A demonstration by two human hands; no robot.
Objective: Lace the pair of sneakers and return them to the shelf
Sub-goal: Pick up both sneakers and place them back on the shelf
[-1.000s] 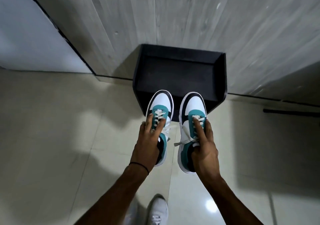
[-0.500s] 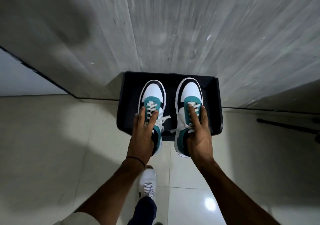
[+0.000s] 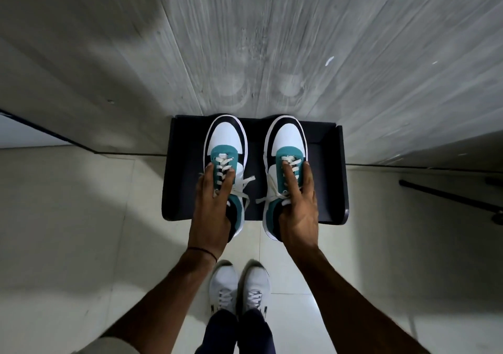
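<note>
Carried forward from the edge of the black shelf (image 3: 330, 146) half a second ago, the pair of sneakers now sits deep over its top, toes close to the grey wood-grain wall (image 3: 272, 40), heels still overhanging the front lip above the pale tiled floor (image 3: 68, 217). A person standing just in front of the shelf, own white trainers (image 3: 239, 288) together below, holds one shoe in each of the hands: the left hand (image 3: 212, 206) is clasped around the left sneaker (image 3: 226, 138) at the tongue, and the right hand (image 3: 298, 209) is clasped around the right sneaker (image 3: 288, 141) the same way. Both shoes appear laced, with white lace ends (image 3: 245, 187) trailing loose between them. What seems left is to settle them fully and let go.
</note>
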